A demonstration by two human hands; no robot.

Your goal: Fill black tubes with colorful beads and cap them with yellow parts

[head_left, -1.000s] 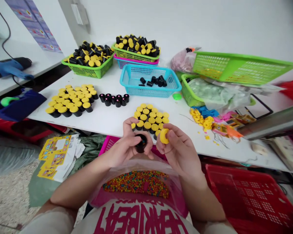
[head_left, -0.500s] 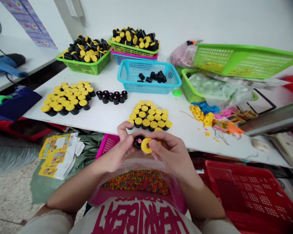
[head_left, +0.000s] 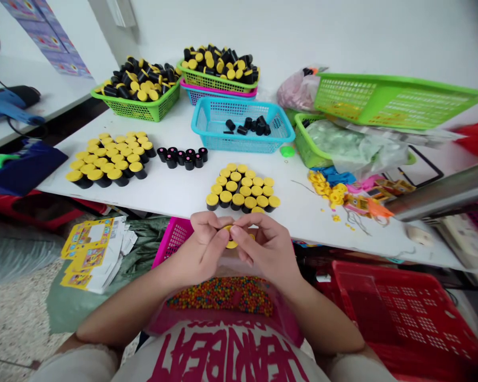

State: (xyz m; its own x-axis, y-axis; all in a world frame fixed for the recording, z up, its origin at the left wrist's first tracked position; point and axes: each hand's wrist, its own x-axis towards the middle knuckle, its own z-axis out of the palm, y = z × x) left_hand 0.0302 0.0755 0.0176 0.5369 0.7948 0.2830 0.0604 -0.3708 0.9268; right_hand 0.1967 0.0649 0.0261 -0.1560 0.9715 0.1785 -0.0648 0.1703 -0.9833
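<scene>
My left hand and my right hand meet above the table's front edge, fingers curled together. A yellow cap shows only in slivers between them, pinched mostly by my right fingers. The black tube held in my left hand is hidden by my fingers. Just beyond my hands stands a cluster of yellow-capped black tubes. Below them, a clear bag of small multicoloured beads lies in my lap.
The white table holds more capped tubes, a short group of black tubes, and a blue basket with loose tubes. Green baskets stand behind. A red crate sits on the floor at right.
My hands have come closer together. The yellow cap has moved onto the black tube, and fingers now cover both.
</scene>
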